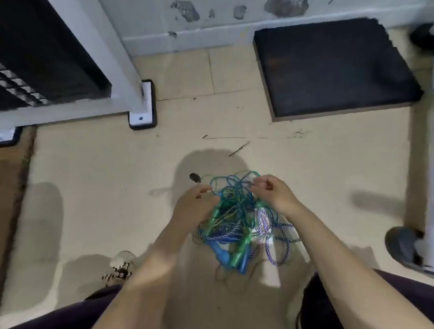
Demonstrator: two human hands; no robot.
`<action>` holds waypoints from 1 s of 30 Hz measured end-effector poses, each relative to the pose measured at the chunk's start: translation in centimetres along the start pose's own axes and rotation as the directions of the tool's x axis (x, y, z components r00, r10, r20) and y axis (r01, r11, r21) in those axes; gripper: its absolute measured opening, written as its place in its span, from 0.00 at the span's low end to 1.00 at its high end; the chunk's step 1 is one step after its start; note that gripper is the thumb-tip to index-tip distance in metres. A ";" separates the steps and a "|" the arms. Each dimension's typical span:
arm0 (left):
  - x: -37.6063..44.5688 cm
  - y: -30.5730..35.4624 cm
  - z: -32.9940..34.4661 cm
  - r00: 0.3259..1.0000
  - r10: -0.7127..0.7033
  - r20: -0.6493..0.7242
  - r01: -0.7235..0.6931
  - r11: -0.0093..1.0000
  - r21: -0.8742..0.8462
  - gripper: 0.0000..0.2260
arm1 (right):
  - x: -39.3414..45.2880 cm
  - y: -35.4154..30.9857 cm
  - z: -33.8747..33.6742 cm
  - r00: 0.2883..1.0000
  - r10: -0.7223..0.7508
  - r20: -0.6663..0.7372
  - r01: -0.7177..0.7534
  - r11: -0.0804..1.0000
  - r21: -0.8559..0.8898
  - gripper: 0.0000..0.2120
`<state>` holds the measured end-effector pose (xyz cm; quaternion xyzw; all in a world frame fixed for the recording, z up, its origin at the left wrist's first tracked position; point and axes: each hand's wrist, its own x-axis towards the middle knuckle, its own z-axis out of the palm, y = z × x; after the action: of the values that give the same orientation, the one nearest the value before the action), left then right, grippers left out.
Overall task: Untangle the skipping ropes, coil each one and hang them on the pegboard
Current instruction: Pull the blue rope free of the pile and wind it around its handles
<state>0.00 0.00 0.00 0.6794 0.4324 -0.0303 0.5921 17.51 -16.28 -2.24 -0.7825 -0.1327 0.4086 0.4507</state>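
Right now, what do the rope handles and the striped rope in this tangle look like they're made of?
The green handles and blue handle look like glossy moulded plastic, the green ones slightly see-through. The striped rope looks like twisted fibre cord, going by its spiral blue-and-white strands and matte surface; blur leaves that uncertain.

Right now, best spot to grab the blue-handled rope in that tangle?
Take the blue handle, from the person's near side. It is rigid and pokes out of the tangle's lower edge, mostly clear of loops, beside a green handle. The left hand and right hand pinch thin cords at the far side.
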 end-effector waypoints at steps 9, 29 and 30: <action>3.0 -4.1 2.7 0.994 -0.054 0.098 0.027 0.967 0.254 0.08 | 2.1 3.4 3.5 0.980 0.029 0.198 -0.007 0.994 -0.113 0.12; -20.9 26.2 -13.6 0.804 0.587 -0.096 -0.585 0.809 0.051 0.07 | -21.4 -33.2 -7.4 0.789 -0.611 -0.067 0.610 0.792 -0.030 0.06; -22.1 26.6 -14.5 0.797 0.598 -0.089 -0.595 0.801 0.056 0.07 | -22.5 -34.1 -8.0 0.769 -0.635 -0.075 0.633 0.772 -0.048 0.06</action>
<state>-4.04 1.83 37.25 0.7889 0.2258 0.1870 0.5400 14.87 -14.93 39.29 -0.7134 -0.3732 0.1970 0.5595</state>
